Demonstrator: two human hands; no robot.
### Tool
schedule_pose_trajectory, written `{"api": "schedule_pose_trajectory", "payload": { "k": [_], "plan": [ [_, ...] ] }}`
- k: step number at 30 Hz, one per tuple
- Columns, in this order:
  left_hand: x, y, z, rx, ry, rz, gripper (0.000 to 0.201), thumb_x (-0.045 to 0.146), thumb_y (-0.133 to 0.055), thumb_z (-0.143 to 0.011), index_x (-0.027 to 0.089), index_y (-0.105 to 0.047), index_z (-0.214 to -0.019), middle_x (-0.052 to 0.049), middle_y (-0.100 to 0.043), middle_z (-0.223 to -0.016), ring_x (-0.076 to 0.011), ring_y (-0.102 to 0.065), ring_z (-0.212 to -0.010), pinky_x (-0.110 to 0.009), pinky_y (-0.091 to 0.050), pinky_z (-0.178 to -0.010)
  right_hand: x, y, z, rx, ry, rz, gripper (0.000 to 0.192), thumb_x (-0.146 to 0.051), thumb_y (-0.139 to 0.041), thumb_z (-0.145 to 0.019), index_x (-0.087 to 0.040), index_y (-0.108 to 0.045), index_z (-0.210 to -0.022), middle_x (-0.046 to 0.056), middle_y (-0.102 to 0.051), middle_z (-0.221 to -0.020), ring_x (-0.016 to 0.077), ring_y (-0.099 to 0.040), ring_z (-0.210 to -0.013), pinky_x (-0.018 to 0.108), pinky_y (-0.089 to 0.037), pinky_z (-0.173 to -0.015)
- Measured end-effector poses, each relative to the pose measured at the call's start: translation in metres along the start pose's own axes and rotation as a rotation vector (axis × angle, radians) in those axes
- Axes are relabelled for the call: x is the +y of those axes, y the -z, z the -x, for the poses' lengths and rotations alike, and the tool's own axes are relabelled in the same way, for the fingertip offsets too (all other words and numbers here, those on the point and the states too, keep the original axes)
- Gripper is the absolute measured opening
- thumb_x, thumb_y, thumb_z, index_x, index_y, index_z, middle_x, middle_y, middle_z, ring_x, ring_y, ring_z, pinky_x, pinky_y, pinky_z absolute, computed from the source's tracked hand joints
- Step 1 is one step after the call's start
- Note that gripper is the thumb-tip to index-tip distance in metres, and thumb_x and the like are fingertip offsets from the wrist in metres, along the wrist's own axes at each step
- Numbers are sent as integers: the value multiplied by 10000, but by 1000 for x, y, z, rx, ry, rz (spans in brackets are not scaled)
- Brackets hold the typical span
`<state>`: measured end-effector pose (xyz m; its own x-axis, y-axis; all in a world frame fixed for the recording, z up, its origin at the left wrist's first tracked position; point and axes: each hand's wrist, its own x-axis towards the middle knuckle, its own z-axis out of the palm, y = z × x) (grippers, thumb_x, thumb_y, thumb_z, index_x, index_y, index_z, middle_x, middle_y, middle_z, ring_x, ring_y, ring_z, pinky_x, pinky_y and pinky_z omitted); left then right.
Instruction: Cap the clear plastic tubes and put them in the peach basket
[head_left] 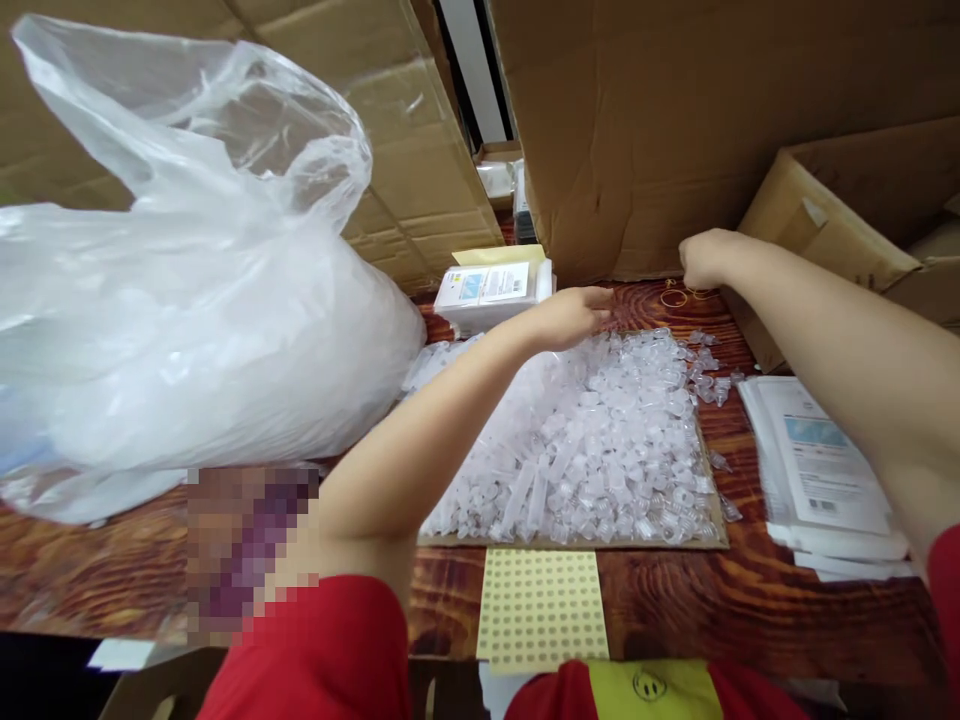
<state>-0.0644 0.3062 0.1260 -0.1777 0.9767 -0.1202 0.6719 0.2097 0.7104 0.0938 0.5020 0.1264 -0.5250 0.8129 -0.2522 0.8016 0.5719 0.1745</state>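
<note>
A heap of small clear plastic tubes and caps (600,440) lies on a flat cardboard sheet (716,540) on the wooden table. My left hand (574,315) reaches over the far edge of the heap, fingers stretched forward, holding nothing that I can see. My right hand (705,258) is curled at the far right of the table, right above some yellow rubber bands (679,295); whether it grips one is unclear. Both arms wear red sleeves.
A large clear plastic bag (187,300) fills the left side. Cardboard boxes (675,130) wall off the back. A stack of white packets (495,290) lies behind the heap, another stack of packets (821,470) at right. A yellow dotted sheet (541,605) lies at the near edge.
</note>
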Motion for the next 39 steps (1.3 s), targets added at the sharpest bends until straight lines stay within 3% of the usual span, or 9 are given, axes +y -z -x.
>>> {"api": "schedule_pose_trajectory", "payload": {
  "k": [3, 6, 10, 13, 17, 21, 29, 34, 39],
  "plan": [
    [4, 34, 54, 46, -39, 81, 256, 176, -676, -926, 216, -780, -1157, -57, -760, -1257, -257, -658, -1275, -304, -518, -1044, -13, 19, 34, 25, 147, -177, 251, -176, -854, -850, -150, -761, -1082, 70, -739, -977, 243, -714, -966, 351, -538, -879],
    [-3, 60, 101, 184, 61, 37, 204, 210, -662, -953, 205, -792, -1110, -56, -777, -1205, -236, -700, -1163, -325, -510, -1056, -28, 21, 78, -21, 415, -500, 245, -154, -862, -814, -211, -759, -1029, -4, -731, -906, 174, -699, -842, 283, -524, -794],
    [-25, 74, 148, 393, 235, -46, 298, 345, -648, -962, 160, -764, -1165, -99, -770, -1221, -256, -691, -1126, -396, -512, -1035, -47, 2, 122, -66, 643, -734, 249, -236, -839, -800, -200, -754, -1031, 18, -743, -938, 188, -693, -869, 285, -532, -789],
    [-40, 76, 180, 505, 346, -80, 323, 388, -655, -918, 173, -774, -1128, -105, -775, -1174, -276, -699, -1053, -420, -534, -967, -48, -14, 127, -13, 721, -780, 407, -375, -819, -807, -197, -737, -1164, 54, -763, -1083, 225, -702, -968, 324, -552, -862],
    [-62, 71, 228, 606, 498, -182, 402, 461, -646, -860, 210, -770, -1148, -82, -771, -1041, -283, -689, -864, -447, -538, -846, -24, -31, 102, 198, 486, -544, 499, -452, -625, -970, -219, -635, -1412, 106, -731, -1255, 257, -699, -1060, 367, -559, -912],
    [-88, 55, 274, 736, 523, -256, 440, 551, -624, -814, 234, -773, -1080, -66, -739, -925, -301, -695, -846, -489, -536, -894, 8, -58, 70, 197, 270, -234, 361, -285, -561, -963, -140, -738, -1243, 198, -709, -1247, 340, -676, -1128, 433, -537, -969],
    [-131, 15, 323, 1058, 285, -406, 367, 520, -582, -862, 199, -755, -906, -91, -743, -922, -291, -682, -894, -455, -540, -899, 30, -114, 78, 88, 354, -108, 427, -257, -422, -1018, -158, -707, -1320, 191, -671, -1328, 318, -647, -1199, 425, -489, -1068],
    [-162, 2, 326, 1136, 251, -482, 367, 500, -556, -890, 182, -739, -891, -108, -713, -850, -285, -634, -805, -469, -513, -861, 34, -127, 112, 105, 415, -80, 534, -319, -349, -1042, -101, -606, -1456, 241, -621, -1373, 357, -620, -1259, 480, -469, -1115],
    [-184, -14, 318, 1213, 234, -440, 383, 461, -513, -920, 150, -737, -930, -125, -667, -807, -294, -632, -818, -486, -499, -889, 38, -129, 139, 78, 503, -75, 676, -363, -499, -958, -79, -490, -1571, 210, -538, -1547, 333, -555, -1395, 425, -468, -1161]
  ]
}}
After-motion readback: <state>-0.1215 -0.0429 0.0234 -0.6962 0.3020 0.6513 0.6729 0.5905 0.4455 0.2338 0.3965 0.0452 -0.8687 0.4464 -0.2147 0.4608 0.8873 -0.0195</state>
